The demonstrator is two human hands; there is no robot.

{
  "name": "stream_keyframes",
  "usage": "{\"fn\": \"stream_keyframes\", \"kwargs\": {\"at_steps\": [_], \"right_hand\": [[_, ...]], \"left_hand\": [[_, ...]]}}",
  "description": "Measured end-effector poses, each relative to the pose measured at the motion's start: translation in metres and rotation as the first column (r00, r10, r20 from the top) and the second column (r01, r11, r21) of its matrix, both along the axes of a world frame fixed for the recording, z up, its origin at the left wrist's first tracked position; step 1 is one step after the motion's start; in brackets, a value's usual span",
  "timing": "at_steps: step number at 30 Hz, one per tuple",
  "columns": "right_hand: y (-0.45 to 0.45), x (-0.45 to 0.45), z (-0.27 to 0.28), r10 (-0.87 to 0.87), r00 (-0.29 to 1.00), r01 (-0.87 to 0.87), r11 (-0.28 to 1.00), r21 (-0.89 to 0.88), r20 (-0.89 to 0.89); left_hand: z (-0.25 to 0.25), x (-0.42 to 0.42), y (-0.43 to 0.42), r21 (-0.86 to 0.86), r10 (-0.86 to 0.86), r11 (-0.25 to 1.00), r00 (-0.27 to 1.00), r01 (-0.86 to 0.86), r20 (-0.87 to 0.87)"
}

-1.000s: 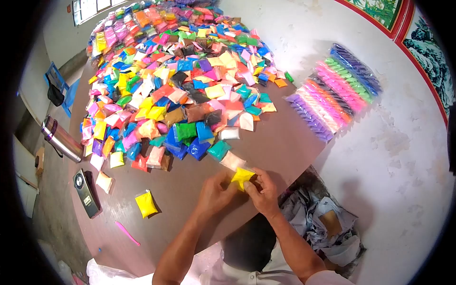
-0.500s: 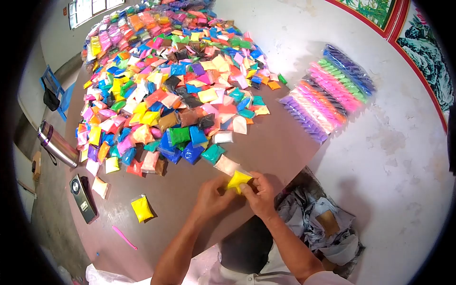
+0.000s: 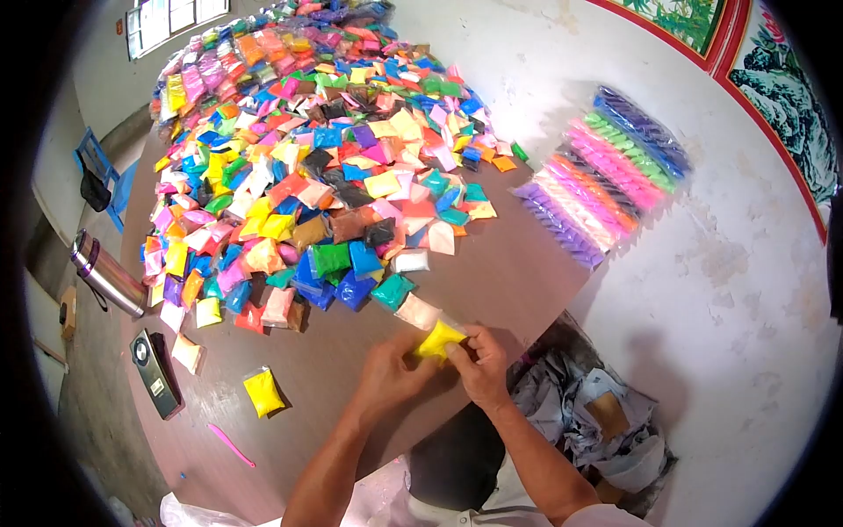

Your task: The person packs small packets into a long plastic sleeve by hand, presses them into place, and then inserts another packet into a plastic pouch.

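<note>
A small yellow packet is pinched between both hands above the table's near right part. My left hand grips its left end, fingers closed. My right hand holds the right end, with the thumb pressed on its face. Just beyond the packet lies a peach packet, and past that a teal packet. To the left, a second yellow packet in clear wrapping lies flat on the table, apart from the hands.
A large heap of colourful packets covers the far table. At left are a steel flask, a phone and a pink strip. Bagged coloured rows lie at the right edge. Crumpled wrapping fills a box below.
The yellow packet between my hands has tilted slightly and both hands have shifted a little. The view has moved slightly; everything else stays where it was.
</note>
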State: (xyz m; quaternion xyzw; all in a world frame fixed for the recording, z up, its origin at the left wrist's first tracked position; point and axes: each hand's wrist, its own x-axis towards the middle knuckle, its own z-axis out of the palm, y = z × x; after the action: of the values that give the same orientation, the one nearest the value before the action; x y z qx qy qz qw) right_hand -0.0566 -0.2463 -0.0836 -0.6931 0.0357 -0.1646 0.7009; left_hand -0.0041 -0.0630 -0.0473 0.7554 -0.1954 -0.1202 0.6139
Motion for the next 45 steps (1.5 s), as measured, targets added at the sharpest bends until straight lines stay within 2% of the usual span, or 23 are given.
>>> {"fn": "stream_keyframes", "kwargs": {"at_steps": [2,5,8,12,15,17,20,23,26,30,36,39,41,45], "right_hand": [[-0.001,0.0,-0.001,0.006,0.998,-0.011,0.997,-0.077,-0.063],[0.001,-0.002,0.004,0.003,0.997,-0.015,0.985,-0.169,-0.073],[0.003,-0.002,0.01,0.016,1.0,-0.019,0.981,-0.194,-0.019],[0.003,0.0,0.005,-0.007,1.0,0.005,0.989,-0.145,-0.013],[0.0,-0.001,0.0,-0.013,1.0,0.015,0.993,-0.114,0.016],[-0.004,-0.001,-0.003,-0.004,0.997,-0.011,0.978,-0.209,-0.074],[-0.002,-0.004,0.005,-0.002,0.994,-0.032,0.953,-0.302,-0.112],[0.004,-0.003,0.007,0.032,0.997,-0.045,0.977,-0.207,-0.066],[0.004,-0.003,0.014,0.025,0.994,-0.045,0.981,-0.191,-0.108],[-0.001,-0.001,0.001,0.0,0.995,-0.019,0.982,-0.188,-0.103],[0.002,-0.004,0.011,0.04,0.994,-0.065,0.964,-0.259,-0.1],[0.005,-0.004,0.016,0.044,0.995,-0.072,0.943,-0.326,-0.093],[0.008,-0.003,0.019,0.065,0.994,-0.079,0.981,-0.177,-0.083],[0.005,-0.002,0.016,0.037,0.995,-0.058,0.971,-0.231,-0.097]], "left_hand": [[-0.006,0.002,0.001,0.059,-0.004,0.998,0.999,0.002,0.033],[-0.011,0.003,0.001,0.012,0.027,1.0,1.0,-0.027,0.006],[-0.013,0.003,0.001,0.012,0.05,0.999,0.999,-0.05,0.013],[-0.003,0.0,0.001,0.029,0.037,0.999,0.998,-0.038,0.052],[0.002,-0.002,0.001,-0.044,0.047,0.998,0.997,-0.044,0.064],[0.001,0.001,0.002,-0.021,0.015,1.0,1.0,-0.015,-0.016],[-0.016,0.005,0.004,-0.024,0.008,1.0,1.0,-0.008,-0.003],[-0.019,0.004,0.003,-0.094,0.021,0.995,0.999,-0.025,-0.04],[-0.006,0.003,0.005,-0.052,0.022,0.998,0.999,-0.024,-0.036],[-0.015,0.004,0.003,-0.062,0.004,0.998,1.0,-0.005,-0.008],[-0.027,0.004,0.002,-0.065,0.007,0.998,0.999,-0.01,-0.048],[-0.027,0.003,0.002,-0.029,0.029,0.999,0.999,-0.029,-0.015],[-0.024,0.002,0.001,-0.101,0.051,0.993,0.997,-0.056,-0.057],[-0.021,0.003,0.0,-0.229,0.017,0.972,0.985,-0.056,-0.169]]}}
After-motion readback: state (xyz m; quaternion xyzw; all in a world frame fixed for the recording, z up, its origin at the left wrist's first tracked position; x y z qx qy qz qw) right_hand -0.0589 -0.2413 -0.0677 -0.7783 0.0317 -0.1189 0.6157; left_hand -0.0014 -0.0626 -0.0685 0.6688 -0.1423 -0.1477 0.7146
